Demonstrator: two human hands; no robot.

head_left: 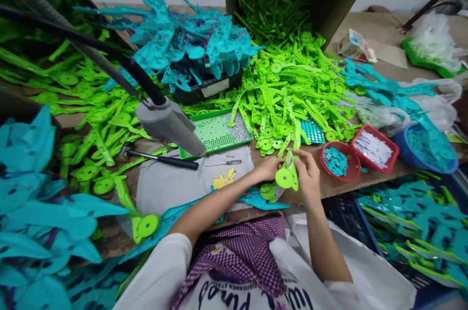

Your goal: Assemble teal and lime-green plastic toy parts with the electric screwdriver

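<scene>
In front of my body I hold a lime-green plastic part with a round disc end (286, 179) between both hands. My left hand (269, 169) is closed on its left side, the fingertips partly hidden. From the other side, the fingers of my right hand (309, 172) pinch its upper edge. Beneath my hands, a teal plastic piece (261, 198) lies along the table edge with another green disc (268, 191) by it. A grey cloth (161, 183) with a yellow cartoon figure is to the left, bearing a thin screwdriver (232, 163) and a hammer (171, 160).
A grey powered tool head (170, 122) hangs over a green tray (210, 135) of small metal pieces. Green parts (288, 86) are heaped behind. Teal parts fill a black bin (208, 90). Red baskets (340, 173) and a blue bowl (426, 149) stand right.
</scene>
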